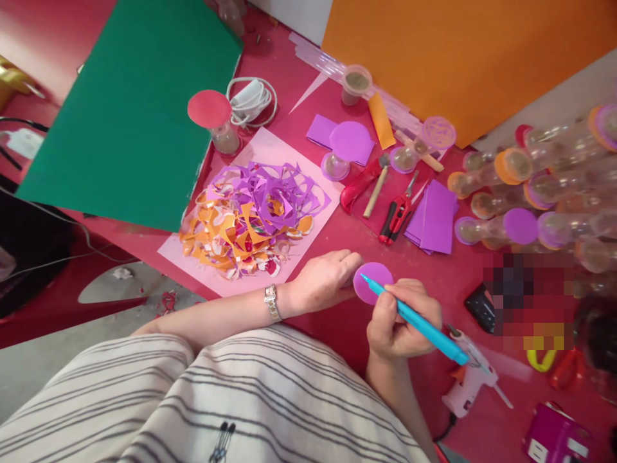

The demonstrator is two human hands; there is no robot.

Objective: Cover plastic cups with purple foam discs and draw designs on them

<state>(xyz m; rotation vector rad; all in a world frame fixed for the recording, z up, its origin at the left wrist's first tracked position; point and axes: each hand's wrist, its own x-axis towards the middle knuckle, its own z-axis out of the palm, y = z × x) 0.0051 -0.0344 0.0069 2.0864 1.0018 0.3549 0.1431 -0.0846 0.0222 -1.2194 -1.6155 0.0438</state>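
My right hand (407, 321) is closed around a light blue pen (429, 328), whose tip lies over a round purple disc (372, 283). The disc faces up at the table's near edge, between my two hands. At the disc's left side is my left hand (328, 281), with its fingers curled round something largely hidden beneath the disc, perhaps the neck of a clear container. A watch (272, 303) is on my left wrist.
Foam scraps (270, 206) are heaped on a pink sheet (263, 145). Beyond my hands lie pliers (400, 212) and purple sheets (436, 215). A glue gun (470, 379) lies right of my right hand. Clear containers (544, 190) with coloured rims stand at the right.
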